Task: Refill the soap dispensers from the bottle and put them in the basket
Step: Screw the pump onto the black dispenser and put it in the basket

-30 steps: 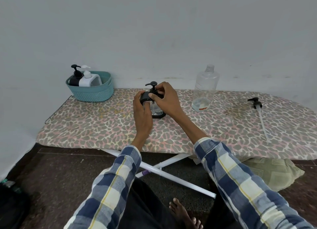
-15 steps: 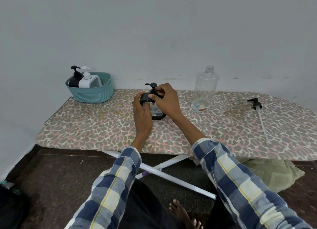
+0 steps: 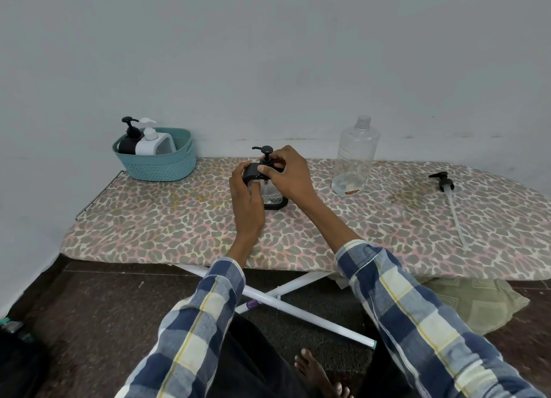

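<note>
The right hand pinches the black pump collar of a clear soap dispenser standing mid-board, while the left hand curls round its black handle from the 8 o'clock side. At 2 o'clock from the dispenser stands the nearly empty clear bottle, uncapped. At 10 o'clock sits the teal basket, holding a black dispenser and a white dispenser. At 3 o'clock, well apart, a loose pump lies on the ironing board.
</note>
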`<state>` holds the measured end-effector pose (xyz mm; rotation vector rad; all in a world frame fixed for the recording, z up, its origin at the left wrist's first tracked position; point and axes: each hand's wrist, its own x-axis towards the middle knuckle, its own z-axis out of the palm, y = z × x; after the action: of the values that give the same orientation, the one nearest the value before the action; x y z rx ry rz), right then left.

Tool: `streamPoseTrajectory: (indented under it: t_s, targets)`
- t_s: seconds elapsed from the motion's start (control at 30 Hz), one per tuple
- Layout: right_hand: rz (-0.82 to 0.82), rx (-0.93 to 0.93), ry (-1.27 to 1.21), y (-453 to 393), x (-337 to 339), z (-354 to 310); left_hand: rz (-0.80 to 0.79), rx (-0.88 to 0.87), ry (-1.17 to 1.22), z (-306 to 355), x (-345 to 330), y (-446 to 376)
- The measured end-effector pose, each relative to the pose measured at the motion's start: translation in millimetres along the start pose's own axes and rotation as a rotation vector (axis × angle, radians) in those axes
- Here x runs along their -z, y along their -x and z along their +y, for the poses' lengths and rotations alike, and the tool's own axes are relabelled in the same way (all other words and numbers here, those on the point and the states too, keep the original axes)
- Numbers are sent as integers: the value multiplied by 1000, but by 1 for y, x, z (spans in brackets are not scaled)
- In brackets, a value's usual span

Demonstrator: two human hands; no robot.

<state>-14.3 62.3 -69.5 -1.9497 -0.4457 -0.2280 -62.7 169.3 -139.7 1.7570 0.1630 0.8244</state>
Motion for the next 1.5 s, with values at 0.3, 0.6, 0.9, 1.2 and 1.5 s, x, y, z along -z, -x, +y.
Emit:
streamPoseTrajectory:
  t_s: [0.3,0.6,0.9,1.2,1.5]
  targets:
    - [94,-93,15,3,-5,-3,-3,-19,-20,-1,-1,0]
    - [146,-109,108,8,-6,-8,-7,-1,-18,-3,-2,-1]
    - [-8,109,157,5,5,1,9,33,7,0,1,0]
    - [42,56,159,4,1,-3,-2,29,22,1,2,1]
    - [-179,252,175,-3,29,-2,-1,53,29,1,1,0]
